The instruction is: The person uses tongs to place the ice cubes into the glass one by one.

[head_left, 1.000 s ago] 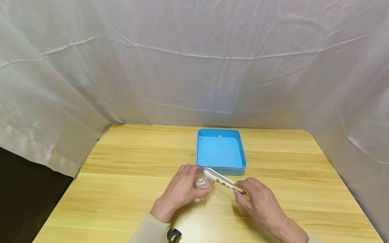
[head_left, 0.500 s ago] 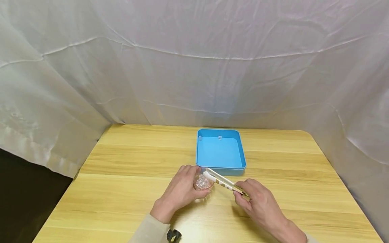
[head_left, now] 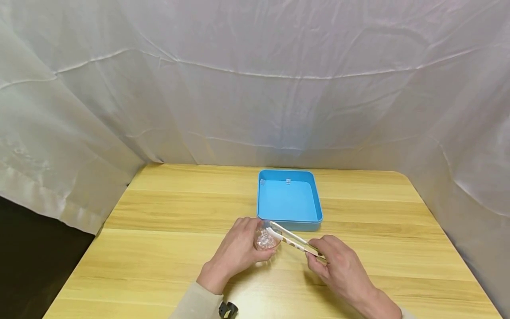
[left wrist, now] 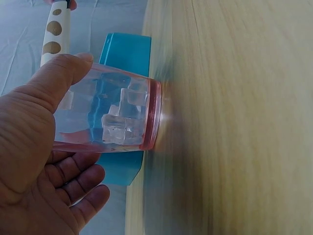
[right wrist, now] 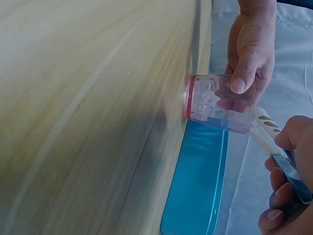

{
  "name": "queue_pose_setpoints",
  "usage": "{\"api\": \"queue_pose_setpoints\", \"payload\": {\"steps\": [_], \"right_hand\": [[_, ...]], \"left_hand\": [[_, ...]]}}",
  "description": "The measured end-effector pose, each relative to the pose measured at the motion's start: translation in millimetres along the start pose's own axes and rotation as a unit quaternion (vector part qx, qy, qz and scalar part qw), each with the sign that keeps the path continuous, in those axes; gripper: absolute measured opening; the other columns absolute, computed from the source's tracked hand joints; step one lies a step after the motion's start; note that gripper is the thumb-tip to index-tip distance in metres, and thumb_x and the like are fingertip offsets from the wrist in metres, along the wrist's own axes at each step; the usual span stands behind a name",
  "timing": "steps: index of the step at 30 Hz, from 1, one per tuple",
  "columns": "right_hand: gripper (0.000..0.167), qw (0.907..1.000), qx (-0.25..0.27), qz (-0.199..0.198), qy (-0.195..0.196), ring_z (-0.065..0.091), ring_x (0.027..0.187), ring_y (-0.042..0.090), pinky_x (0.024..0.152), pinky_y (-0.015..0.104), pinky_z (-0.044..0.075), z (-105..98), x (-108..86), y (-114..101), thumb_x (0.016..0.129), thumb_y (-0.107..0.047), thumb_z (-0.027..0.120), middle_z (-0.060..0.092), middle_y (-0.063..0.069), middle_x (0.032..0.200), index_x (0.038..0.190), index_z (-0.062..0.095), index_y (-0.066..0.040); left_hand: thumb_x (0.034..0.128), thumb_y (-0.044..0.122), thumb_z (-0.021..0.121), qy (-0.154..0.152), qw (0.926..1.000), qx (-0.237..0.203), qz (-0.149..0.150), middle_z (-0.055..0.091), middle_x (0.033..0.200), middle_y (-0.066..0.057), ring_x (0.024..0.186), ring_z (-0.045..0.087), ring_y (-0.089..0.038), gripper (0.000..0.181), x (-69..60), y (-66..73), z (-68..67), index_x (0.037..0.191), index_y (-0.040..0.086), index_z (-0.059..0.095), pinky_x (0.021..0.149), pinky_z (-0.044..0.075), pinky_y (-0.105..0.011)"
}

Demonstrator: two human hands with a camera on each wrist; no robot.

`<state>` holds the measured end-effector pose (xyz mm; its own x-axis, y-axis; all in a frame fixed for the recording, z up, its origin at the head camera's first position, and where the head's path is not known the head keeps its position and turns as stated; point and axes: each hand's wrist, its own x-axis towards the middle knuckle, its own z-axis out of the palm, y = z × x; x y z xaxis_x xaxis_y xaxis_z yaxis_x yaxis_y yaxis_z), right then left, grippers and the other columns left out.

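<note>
A clear, pink-tinted cup stands upright on the table, with several clear ice-like cubes in its lower part. My left hand grips it round the side, thumb on the near side in the head view. My right hand holds a pair of tongs with white, brown-spotted arms. Their tips are parted at the cup's mouth; whether they touch a cube I cannot tell. Behind the cup sits a shallow blue tray, with two small clear cubes near its far wall.
The wooden table extends to both sides of the tray. A pale cloth curtain hangs behind and along the sides. Beside my left sleeve shows a small black strap or clip.
The tongs' arms have spread a little wider at the cup's mouth, and the right hand has shifted very slightly. The left hand, cup and tray stay in place.
</note>
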<state>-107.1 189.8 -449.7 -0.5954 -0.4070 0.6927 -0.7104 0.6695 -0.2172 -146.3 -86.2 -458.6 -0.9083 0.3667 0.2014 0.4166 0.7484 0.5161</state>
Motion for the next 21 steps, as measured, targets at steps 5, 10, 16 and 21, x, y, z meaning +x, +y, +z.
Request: {"api": "queue_pose_setpoints", "payload": {"steps": [5,10,16,21], "right_hand": [[0.016,1.0,-0.003,-0.003,0.005,0.045,0.071,-0.001,0.057,0.012,0.041,1.4,-1.6,1.1,0.092,-0.021,0.067,0.057,-0.009,0.079,0.097,0.072,-0.007],[0.015,0.9999,-0.004,-0.004,0.011,0.043,0.071,-0.001,0.057,0.011,0.039,3.2,-3.4,1.8,0.093,-0.021,0.066,0.055,-0.01,0.079,0.097,0.072,-0.008],[0.011,0.9999,0.002,0.001,0.011,0.043,0.072,-0.001,0.057,0.011,0.038,4.6,-4.8,1.2,0.09,-0.018,0.069,0.055,-0.011,0.079,0.097,0.072,-0.009],[0.013,0.9999,-0.001,0.009,0.007,0.043,0.072,-0.001,0.058,0.012,0.039,4.4,-5.7,-0.4,0.092,-0.02,0.068,0.054,-0.011,0.079,0.097,0.072,-0.009]], "left_hand": [[0.0795,0.047,0.09,0.0,1.0,-0.002,0.0,0.067,0.111,0.0,0.103,0.055,-0.016,0.066,-0.3,0.4,-0.1,0.128,0.01,0.064,0.086,0.052,-0.031],[0.0795,0.047,0.09,-0.002,1.0,0.002,-0.001,0.068,0.114,-0.002,0.104,0.056,-0.016,0.068,-0.5,1.1,-0.6,0.13,0.009,0.064,0.087,0.052,-0.032],[0.0791,0.049,0.09,0.002,0.9999,0.01,0.004,0.069,0.122,-0.006,0.11,0.059,-0.02,0.076,-0.3,1.4,-2.0,0.136,0.007,0.062,0.093,0.055,-0.035],[0.0745,0.056,0.091,0.008,0.9998,0.014,0.011,0.069,0.124,-0.006,0.112,0.059,-0.02,0.086,-0.5,0.3,-3.9,0.139,0.007,0.061,0.097,0.054,-0.037]]}}
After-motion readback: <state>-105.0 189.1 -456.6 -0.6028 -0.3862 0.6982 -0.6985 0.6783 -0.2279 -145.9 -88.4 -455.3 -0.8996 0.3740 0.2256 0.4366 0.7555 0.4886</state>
